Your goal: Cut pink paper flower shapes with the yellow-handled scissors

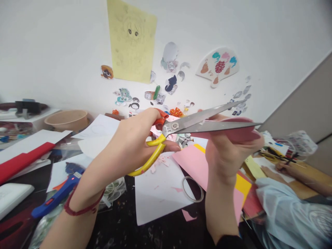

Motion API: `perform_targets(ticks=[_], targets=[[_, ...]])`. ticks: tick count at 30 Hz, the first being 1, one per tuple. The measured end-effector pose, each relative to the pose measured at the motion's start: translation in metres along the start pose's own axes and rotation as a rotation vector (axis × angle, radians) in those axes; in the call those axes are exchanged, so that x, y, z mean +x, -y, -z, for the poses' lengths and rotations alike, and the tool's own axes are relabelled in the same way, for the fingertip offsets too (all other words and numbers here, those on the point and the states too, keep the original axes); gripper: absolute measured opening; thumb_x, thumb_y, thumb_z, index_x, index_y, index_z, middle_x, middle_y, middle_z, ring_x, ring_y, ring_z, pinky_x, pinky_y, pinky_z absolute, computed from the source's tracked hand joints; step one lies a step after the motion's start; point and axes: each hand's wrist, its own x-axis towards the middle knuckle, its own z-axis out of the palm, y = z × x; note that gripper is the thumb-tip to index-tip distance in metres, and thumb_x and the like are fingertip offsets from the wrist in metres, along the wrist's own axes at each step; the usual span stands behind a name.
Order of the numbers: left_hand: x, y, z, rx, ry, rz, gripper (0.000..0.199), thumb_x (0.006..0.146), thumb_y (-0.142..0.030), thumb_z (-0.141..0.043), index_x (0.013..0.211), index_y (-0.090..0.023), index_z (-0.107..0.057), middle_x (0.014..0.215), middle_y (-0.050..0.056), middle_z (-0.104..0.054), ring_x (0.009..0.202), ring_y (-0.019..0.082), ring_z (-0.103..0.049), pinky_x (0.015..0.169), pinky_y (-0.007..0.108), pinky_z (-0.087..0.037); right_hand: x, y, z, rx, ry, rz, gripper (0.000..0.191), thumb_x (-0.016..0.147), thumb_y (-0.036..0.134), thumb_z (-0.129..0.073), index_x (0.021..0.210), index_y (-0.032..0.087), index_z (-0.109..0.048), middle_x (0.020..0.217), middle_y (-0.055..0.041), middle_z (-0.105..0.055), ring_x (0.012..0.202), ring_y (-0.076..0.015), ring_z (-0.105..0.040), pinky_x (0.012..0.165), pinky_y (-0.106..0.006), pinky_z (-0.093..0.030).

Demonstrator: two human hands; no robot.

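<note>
Over the near black worktop (116, 224) and white paper sheet (158, 193), my left hand (136, 133) grips yellow-and-red-handled steel scissors (175, 125), blades parted; at right, my right hand (224, 154) clasps a curved pink paper piece (240, 135). Cutting cleanly calls for turning the paper, fingertips clear.

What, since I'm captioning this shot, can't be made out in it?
Head view, right hand: fingers are partly hidden by the scissors and the pink paper it holds.
Head view, scissors: the small marking by the pivot is too blurred to read.
Head view, yellow pencil drawing: its upper left corner is cut off by the top edge.
Head view, co-worker's pale blue shirt: cut off by the right edge.
</note>
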Motion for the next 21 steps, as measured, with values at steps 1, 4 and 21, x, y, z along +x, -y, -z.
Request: perform_targets(ticks=[1, 4, 21], targets=[[-0.0005, -0.0002, -0.0007, -0.007, -0.005, -0.011, 0.035, 0.085, -0.051, -0.064, 0.09, -0.021, -0.047, 0.086, 0.001, -0.059, 0.069, 0.015, -0.05, 0.065, 0.029, -0.037, -0.0005, 0.0011, -0.0003, 0.001, -0.012, -0.018, 0.015, 0.072, 0.013, -0.085, 0.079, 0.026, -0.08, 0.077, 0.0056, -0.076, 0.067, -0.0158, -0.069, 0.06, -0.032, -0.06], [-0.0015, -0.0006, -0.0034, -0.012, -0.016, -0.017, 0.034, 0.087, -0.05, -0.063, 0.094, -0.021, -0.048, 0.088, 0.001, -0.06, 0.072, 0.015, -0.051, 0.066, 0.029, -0.037, -0.0015, 0.0026, -0.0018, 0.005, -0.041, -0.04, 0.017, 0.072, 0.016, -0.086, 0.082, 0.027, -0.08, 0.079, 0.0054, -0.075, 0.07, -0.0181, -0.07, 0.063, -0.035, -0.062], [-0.001, -0.001, -0.0061, 0.025, -0.028, -0.018, 0.039, 0.09, -0.058, -0.056, 0.092, -0.02, -0.049, 0.075, -0.001, -0.054, 0.063, 0.014, -0.044, 0.063, 0.029, -0.036, -0.0016, -0.0031, -0.0034, 0.005, -0.035, -0.017, 0.021, 0.077, 0.015, -0.079, 0.087, 0.034, -0.079, 0.085, 0.0058, -0.075, 0.083, -0.0213, -0.072, 0.088, -0.041, -0.063]])
